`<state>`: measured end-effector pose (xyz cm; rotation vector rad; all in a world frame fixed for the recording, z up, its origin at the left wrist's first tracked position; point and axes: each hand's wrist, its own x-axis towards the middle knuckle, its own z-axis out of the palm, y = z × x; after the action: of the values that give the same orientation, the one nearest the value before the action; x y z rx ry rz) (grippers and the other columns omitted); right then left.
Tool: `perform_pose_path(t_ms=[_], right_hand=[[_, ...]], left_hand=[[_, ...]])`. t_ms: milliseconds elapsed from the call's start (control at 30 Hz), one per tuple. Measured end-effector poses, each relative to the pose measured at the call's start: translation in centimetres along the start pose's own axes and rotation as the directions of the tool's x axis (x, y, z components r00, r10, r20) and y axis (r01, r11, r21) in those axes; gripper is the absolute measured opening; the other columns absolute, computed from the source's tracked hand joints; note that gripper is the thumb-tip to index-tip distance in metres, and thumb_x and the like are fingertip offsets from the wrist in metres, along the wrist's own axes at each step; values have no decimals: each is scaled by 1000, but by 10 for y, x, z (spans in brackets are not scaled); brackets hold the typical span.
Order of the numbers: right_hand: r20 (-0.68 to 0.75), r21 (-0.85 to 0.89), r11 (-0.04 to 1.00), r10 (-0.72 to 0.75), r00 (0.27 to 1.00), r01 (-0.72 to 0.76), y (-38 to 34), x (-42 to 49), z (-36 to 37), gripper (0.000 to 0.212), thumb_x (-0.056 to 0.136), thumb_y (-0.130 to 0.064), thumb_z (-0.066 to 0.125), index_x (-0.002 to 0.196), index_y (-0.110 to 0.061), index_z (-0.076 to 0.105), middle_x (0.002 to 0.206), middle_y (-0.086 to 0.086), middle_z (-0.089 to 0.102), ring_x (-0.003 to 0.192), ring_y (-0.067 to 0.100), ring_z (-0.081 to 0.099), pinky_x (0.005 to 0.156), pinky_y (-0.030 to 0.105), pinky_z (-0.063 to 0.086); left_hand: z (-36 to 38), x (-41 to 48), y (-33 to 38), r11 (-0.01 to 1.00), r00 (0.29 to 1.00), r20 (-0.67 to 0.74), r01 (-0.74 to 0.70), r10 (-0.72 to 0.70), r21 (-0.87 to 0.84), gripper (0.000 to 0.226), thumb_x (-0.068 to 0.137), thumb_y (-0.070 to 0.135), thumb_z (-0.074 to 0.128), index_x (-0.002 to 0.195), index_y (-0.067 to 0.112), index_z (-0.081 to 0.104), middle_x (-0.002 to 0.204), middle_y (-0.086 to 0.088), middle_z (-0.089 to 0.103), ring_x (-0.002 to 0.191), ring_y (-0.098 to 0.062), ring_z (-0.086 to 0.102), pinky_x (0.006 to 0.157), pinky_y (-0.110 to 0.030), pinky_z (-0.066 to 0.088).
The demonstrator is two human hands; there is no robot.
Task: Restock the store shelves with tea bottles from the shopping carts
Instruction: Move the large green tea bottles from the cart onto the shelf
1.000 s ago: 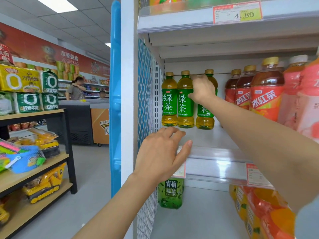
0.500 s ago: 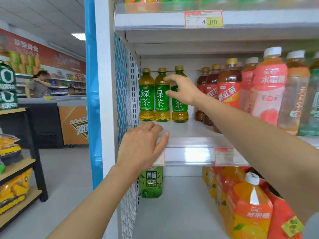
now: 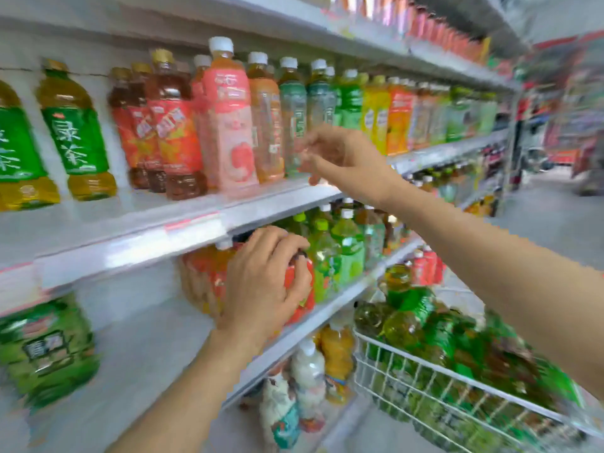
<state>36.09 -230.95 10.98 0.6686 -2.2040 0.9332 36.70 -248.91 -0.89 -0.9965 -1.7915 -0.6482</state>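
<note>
The green tea bottles [image 3: 421, 308] lie piled in the wire cart [image 3: 425, 362] at the lower right, well apart from both my hands. My right hand [image 3: 346, 158] hangs loose and empty by the middle shelf [image 3: 277, 204]. My left hand [image 3: 261, 286] curls over a red bottle [image 3: 305, 305] lower down, but the blur hides whether it grips.

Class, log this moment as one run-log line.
left hand at red-labelled bottles, grip unclear; right hand empty; white wire cart holds green-labelled tea bottles
</note>
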Motion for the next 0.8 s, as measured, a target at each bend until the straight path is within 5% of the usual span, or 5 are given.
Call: perform_pose_path(t_ms=[133, 333, 433, 600, 800], right_hand=[[54, -260, 892, 395, 917, -369, 79, -94, -53, 13, 92, -18, 64, 103, -12, 63, 80, 12, 67, 65, 13, 58, 61, 28, 46], [-2, -469, 488, 833, 554, -736, 165, -199, -47, 47, 92, -36, 63, 127, -7, 53, 97, 2, 63, 97, 22, 59, 86, 33, 46], [-45, -575, 271, 932, 361, -772, 199, -221, -42, 66, 93, -53, 52, 137, -6, 41, 129, 14, 54, 116, 30, 54, 90, 37, 46], [-266, -782, -46, 927, 266, -622, 220, -235, -93, 80, 90, -60, 52, 142, -2, 32, 139, 20, 41, 130, 36, 40, 103, 41, 40], [-173, -457, -126, 984, -51, -880, 234, -261, -125, 96, 76, -55, 73, 139, 4, 32, 111, 21, 55, 64, 26, 64, 63, 34, 60]], left_hand=[[99, -30, 39, 961, 929, 351, 193, -114, -197, 29, 90, 31, 48, 108, 15, 63, 102, 0, 59, 97, -23, 56, 79, -37, 48], [191, -75, 51, 857, 619, 726, 510, -300, -80, 54, 96, 44, 52, 143, 19, 44, 144, -3, 48, 133, -23, 42, 107, -35, 36], [209, -76, 53, 864, 609, 737, 498, -293, -68, 57, 96, 51, 48, 146, 23, 39, 152, 3, 40, 139, -16, 35, 112, -34, 30], [242, -47, 68, 870, 581, 779, 484, -236, -97, 62, 93, 57, 49, 144, 22, 43, 145, 3, 49, 132, -16, 44, 105, -33, 37], [290, -11, 92, 919, 350, 890, 361, -292, 160, 79, 80, 75, 53, 122, 8, 54, 122, -8, 63, 112, -26, 60, 85, -35, 49]])
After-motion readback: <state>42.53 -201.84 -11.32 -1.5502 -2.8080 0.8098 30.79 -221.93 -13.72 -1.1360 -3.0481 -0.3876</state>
